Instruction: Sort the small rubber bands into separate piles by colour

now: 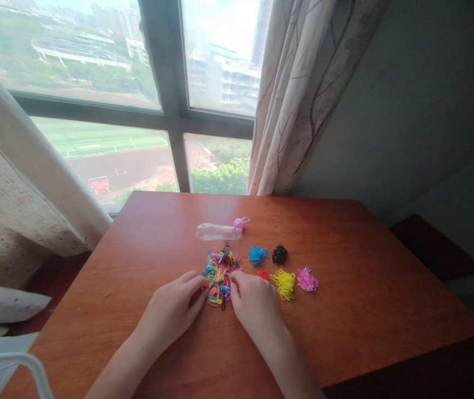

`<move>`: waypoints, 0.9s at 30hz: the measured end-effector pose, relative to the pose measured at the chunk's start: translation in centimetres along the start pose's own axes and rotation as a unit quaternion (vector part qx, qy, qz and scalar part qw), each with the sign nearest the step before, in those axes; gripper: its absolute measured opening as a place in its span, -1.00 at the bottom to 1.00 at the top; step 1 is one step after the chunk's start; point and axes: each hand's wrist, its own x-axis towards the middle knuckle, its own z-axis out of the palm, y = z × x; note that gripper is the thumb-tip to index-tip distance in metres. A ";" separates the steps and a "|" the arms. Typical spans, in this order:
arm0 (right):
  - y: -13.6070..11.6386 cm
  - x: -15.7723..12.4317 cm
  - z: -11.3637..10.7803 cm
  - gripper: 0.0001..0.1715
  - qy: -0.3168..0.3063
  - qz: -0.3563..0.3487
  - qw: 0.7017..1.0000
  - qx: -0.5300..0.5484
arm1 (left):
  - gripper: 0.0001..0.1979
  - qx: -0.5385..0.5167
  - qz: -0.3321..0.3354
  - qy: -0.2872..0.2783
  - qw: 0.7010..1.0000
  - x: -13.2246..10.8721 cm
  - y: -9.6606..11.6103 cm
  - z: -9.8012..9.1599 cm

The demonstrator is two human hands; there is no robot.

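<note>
A mixed pile of small rubber bands (220,271) in pink, yellow, blue, red and black lies on the wooden table between my hands. My left hand (176,303) rests at the pile's left edge, thumb and fingertips drawn together against it. On the opposite side, my right hand (256,302) has its fingers curled in at the bands; what either pinch holds is too small to make out. Sorted by colour to the right are a blue heap (257,255), a black heap (279,254), a yellow heap (284,284), a pink heap (307,279) and a red heap (263,274), partly hidden by my right hand.
Behind the pile, a clear plastic bottle (218,232) lies on its side with a pink looped cap (241,223) at its right end. The wooden table (365,288) reaches back to a window with curtains (290,100). A white curved frame (25,360) stands at lower left.
</note>
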 end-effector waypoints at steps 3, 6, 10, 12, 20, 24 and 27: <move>0.5 -0.6 0.1 -0.86 0.011 0.004 1.000 0.007 | -0.78 -0.006 0.006 0.006 1.000 -0.1 -0.1 0.0; 1.0 -1.5 0.4 -0.86 0.009 0.006 1.000 0.016 | -0.78 -0.012 0.009 0.011 1.000 -0.1 -0.2 0.1; 0.9 -2.5 0.9 -0.87 0.002 -0.001 0.999 0.037 | -0.78 -0.011 0.008 0.010 1.000 0.0 -0.2 0.1; 0.7 -2.7 1.0 -0.88 -0.003 -0.004 0.999 0.045 | -0.78 -0.007 0.008 0.008 1.000 0.0 -0.2 0.1; 0.3 -3.1 0.9 -0.86 -0.004 -0.016 0.998 0.059 | -0.78 0.001 0.004 0.001 1.000 0.0 -0.2 0.1; 0.2 -3.4 1.2 -0.89 0.004 -0.021 0.997 0.075 | -0.79 -0.005 0.008 0.003 1.000 0.0 -0.2 0.0; 0.1 -3.4 1.6 -0.86 0.015 -0.019 0.996 0.081 | -0.78 -0.006 0.010 0.000 1.000 0.0 -0.3 0.0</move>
